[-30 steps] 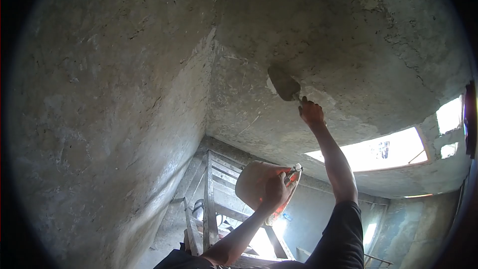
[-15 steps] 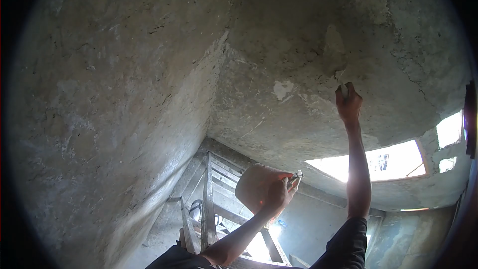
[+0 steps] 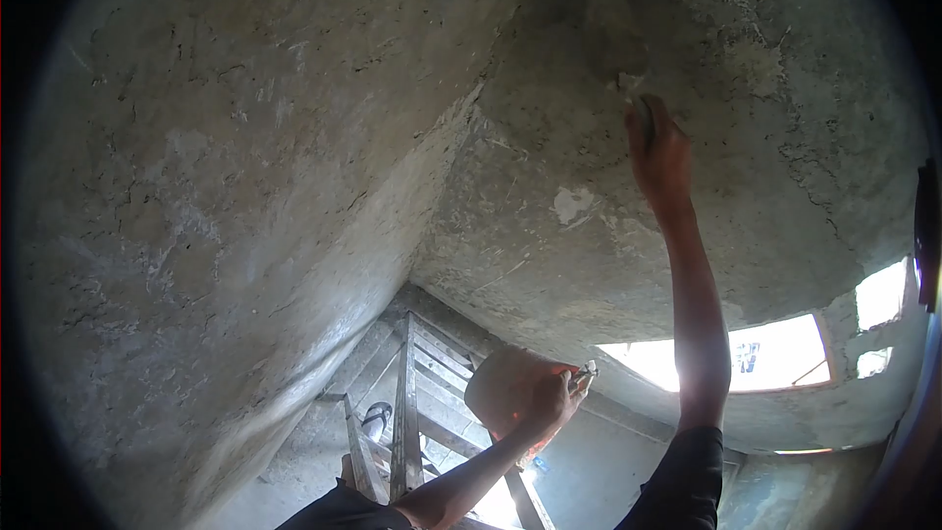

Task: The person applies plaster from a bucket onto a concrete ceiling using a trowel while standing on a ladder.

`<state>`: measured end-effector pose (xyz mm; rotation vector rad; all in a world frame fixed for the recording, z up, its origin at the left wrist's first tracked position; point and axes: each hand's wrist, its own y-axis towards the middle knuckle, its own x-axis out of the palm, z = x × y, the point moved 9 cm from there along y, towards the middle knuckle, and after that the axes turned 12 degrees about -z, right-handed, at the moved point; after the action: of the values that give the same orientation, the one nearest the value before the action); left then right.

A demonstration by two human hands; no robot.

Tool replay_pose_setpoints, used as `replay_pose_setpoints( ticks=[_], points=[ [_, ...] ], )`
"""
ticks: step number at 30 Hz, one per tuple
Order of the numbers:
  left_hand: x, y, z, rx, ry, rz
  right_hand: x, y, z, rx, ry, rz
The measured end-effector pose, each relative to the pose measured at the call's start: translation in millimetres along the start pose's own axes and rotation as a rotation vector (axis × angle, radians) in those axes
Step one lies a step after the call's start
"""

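Head view. The right hand [image 3: 659, 152] is raised overhead, its grip fully closed around the handle of a trowel [image 3: 610, 29]. The blade extends up and away from the grip and lies flat against the ceiling [image 3: 765, 137], where it carries or spreads a grey patch of plaster.

The left hand [image 3: 545, 395] is held low, well below and to the left of the right grip. Its fingers are wrapped around the rim of a shallow, rounded pan [image 3: 500, 388], pale tan on its underside, with a trace of orange showing at the lower edge. What the pan contains cannot be seen from below.

Progress, as judged from the surfaces: only a small area near the blade shows fresh, darker material. Below the right grip a pale bare patch [image 3: 572, 204] remains uncovered, and cracked, flaking areas lie to the right of the grip. Most of the ceiling therefore appears untreated.

Materials: the ceiling and the adjoining wall [image 3: 245, 186] are rough grey render, pitted, scored and fibrous, meeting in an uneven seam left of the grip. A wooden ladder frame [image 3: 407, 412] of flat slats stands beneath the left hand. A bright rectangular opening [image 3: 775, 358] lies below the right forearm.
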<state>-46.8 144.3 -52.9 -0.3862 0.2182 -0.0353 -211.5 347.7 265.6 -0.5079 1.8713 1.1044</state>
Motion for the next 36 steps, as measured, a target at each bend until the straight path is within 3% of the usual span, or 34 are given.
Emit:
replay_pose_setpoints(
  ticks=[2, 4, 13, 17, 19, 22, 26, 29, 31, 36],
  points=[
    [2, 2, -1, 0.024, 0.053, 0.013, 13, 16, -4, -0.023, -0.056, -0.023],
    [-3, -1, 7, 0.049, 0.028, 0.043, 50, 21, 7, 0.001, -0.157, -0.173],
    [-5, -2, 4, -0.008, -0.093, -0.002, 136, -19, 17, -0.008, -0.072, -0.466],
    [-2, 2, 3, 0.065, -0.003, 0.066, 106, -15, 4, -0.131, 0.003, -0.386],
    [0, 3, 2, 0.084, -0.013, 0.066, 58, 2, 3, 0.018, 0.032, -0.202],
    [3, 4, 0, 0.100, -0.015, 0.053, 35, 22, -1, 0.056, -0.082, -0.131],
    [-1, 1, 4, 0.098, -0.014, 0.098, 85, 13, 31, 0.063, -0.180, -0.206],
    [0, 1, 3, 0.036, -0.025, 0.049, 139, -14, 51, 0.061, -0.135, -0.402],
    [-3, 0, 4, 0.024, -0.043, 0.025, 164, -27, 51, -0.056, -0.163, -0.475],
    [1, 0, 4, -0.004, -0.041, -0.009, 114, -17, 38, -0.084, -0.125, -0.372]
  ],
)
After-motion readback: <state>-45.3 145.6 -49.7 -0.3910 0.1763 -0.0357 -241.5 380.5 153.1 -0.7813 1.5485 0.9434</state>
